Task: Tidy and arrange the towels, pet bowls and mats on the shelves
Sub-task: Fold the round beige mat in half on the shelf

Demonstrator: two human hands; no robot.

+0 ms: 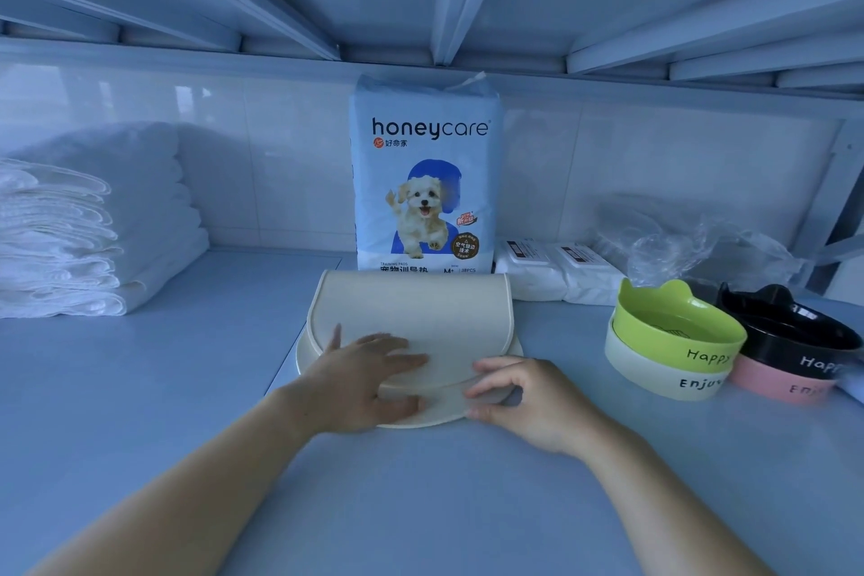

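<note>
Left hand (369, 369) fingers flat & spread on the folded cream mat (411, 318), right hand (514, 393) pinching its near edge, prob. to square the layers, mid-shelf (140, 388) w/ towels (70, 239) left, pet bowls (673, 341) right.
</note>
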